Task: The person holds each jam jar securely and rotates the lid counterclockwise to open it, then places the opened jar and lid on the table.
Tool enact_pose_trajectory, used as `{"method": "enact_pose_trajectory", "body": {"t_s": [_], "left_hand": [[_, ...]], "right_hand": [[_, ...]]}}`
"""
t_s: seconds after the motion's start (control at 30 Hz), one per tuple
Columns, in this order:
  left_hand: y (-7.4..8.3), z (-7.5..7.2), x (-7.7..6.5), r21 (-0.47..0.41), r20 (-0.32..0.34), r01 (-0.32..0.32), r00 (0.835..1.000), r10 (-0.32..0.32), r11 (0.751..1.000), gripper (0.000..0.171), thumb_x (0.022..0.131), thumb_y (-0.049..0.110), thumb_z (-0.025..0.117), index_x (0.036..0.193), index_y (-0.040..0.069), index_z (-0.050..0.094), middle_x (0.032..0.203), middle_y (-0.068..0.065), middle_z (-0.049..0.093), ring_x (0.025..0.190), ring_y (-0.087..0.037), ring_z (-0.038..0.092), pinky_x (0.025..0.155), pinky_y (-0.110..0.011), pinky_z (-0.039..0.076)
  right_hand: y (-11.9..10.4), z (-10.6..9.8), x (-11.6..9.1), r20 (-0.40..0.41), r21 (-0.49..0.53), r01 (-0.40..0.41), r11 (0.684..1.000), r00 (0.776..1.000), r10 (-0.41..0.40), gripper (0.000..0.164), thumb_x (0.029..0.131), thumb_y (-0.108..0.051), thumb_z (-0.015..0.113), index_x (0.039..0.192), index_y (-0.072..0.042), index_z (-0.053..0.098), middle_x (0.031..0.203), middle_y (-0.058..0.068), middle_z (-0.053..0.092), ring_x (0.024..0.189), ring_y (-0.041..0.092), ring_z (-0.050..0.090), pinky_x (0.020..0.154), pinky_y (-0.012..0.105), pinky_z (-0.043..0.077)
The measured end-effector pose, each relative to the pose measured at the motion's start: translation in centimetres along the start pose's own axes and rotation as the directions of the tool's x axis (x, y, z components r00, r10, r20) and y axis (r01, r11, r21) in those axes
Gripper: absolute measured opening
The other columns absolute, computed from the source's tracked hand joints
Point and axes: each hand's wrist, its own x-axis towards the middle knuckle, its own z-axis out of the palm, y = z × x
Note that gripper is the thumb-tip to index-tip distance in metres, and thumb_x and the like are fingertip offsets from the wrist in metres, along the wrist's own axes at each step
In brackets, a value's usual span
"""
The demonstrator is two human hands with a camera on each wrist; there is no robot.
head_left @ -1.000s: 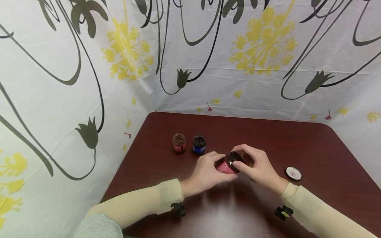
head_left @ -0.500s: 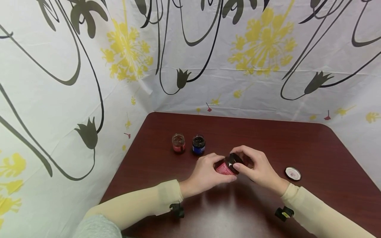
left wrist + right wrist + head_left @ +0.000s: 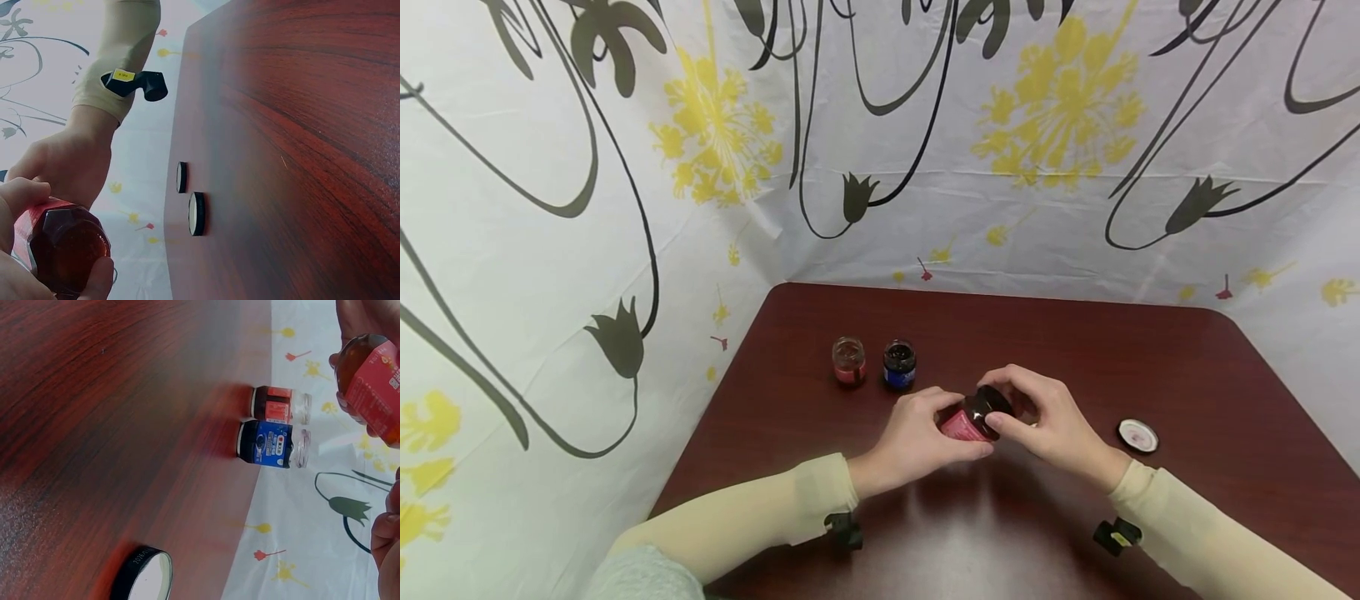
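Note:
My left hand (image 3: 917, 433) grips a small glass jar with a red label (image 3: 961, 427), its fingers and thumb around the body. The jar is tilted above the table, mouth end toward the right hand. My right hand (image 3: 1052, 425) pinches the black lid (image 3: 997, 403) on that end between thumb and fingers. Seen from the left wrist, the faceted base of the jar (image 3: 65, 250) faces the camera, with dark reddish-brown contents. In the right wrist view the jar's red label (image 3: 378, 394) shows at the upper right, and the lid is out of frame.
Behind the hands stand two uncapped jars, one red-labelled (image 3: 849, 363) and one blue-labelled (image 3: 899, 365). A loose lid (image 3: 1138, 436) lies inner side up to the right. The left wrist view shows a second loose lid (image 3: 181, 177) beside it. Patterned cloth (image 3: 925, 233) hangs behind the table.
Both hands keep their hold on the jar and lid, with only a slight shift of the jar to the left. The other jars and the loose lid stay in place.

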Motion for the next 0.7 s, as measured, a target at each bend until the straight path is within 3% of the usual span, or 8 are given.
{"method": "enact_pose_trajectory", "body": {"t_s": [0.43, 0.7], "left_hand": [[-0.7, 0.1, -0.4, -0.071, -0.008, 0.044, 0.999, -0.045, 0.997, 0.046, 0.072, 0.043, 0.091, 0.108, 0.02, 0.075, 0.094, 0.015, 0.066, 0.081, -0.003, 0.063, 0.065, -0.019, 0.053], [-1.1, -0.2, -0.7, -0.061, -0.025, 0.08, 0.996, -0.082, 0.995, 0.046, 0.071, 0.039, 0.092, 0.109, 0.02, 0.073, 0.097, 0.014, 0.065, 0.085, -0.003, 0.062, 0.07, -0.02, 0.053]], "right_hand": [[0.0, -0.3, -0.2, 0.006, 0.001, 0.013, 1.0, 1.0, -0.013, 0.041, 0.083, -0.011, 0.08, 0.12, -0.022, 0.066, 0.09, -0.01, 0.059, 0.069, 0.008, 0.051, 0.053, 0.025, 0.042], [0.2, -0.8, -0.4, -0.002, -0.001, 0.007, 1.0, 1.0, -0.007, 0.041, 0.082, -0.009, 0.08, 0.12, -0.018, 0.066, 0.094, -0.01, 0.063, 0.068, 0.007, 0.051, 0.052, 0.026, 0.04]]}}
